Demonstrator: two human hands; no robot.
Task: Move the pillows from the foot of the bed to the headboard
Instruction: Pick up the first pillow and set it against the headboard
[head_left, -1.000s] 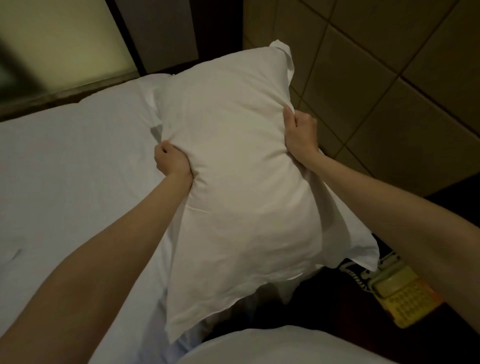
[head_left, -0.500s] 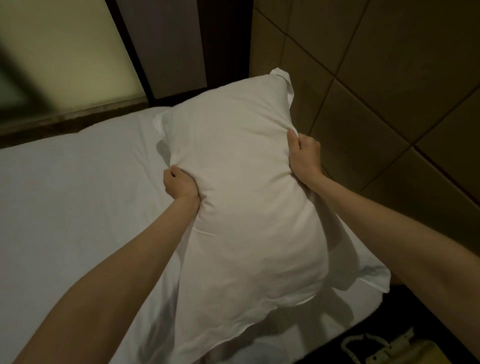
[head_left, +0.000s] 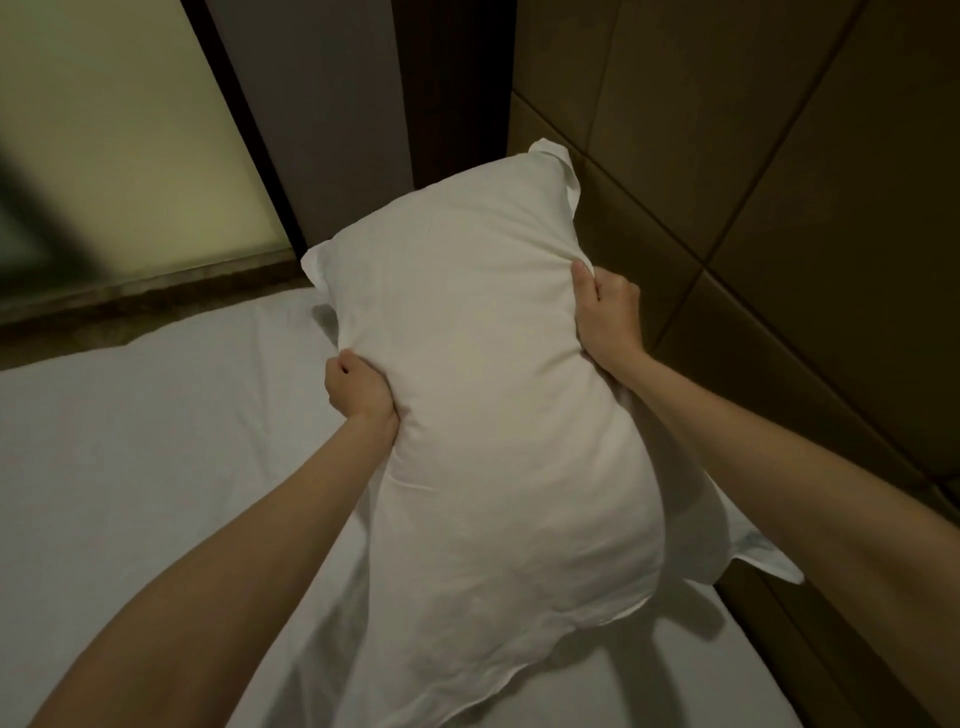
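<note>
Two bare forearms in frame, no sleeves visible up to the picture edge. Left hand (head_left: 361, 392) and right hand (head_left: 608, 312): no gloves, rings, watch or wristbands seen. Fingernails short and unpainted where they show. Dim light, finer detail unreadable.

The bed (head_left: 130, 467) has a smooth white sheet; the pillow's (head_left: 498, 415) lower end seems to touch it.

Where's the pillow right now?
In the head view's centre, the pillow is held above the bed between left hand and right hand, beside the padded headboard.
</note>
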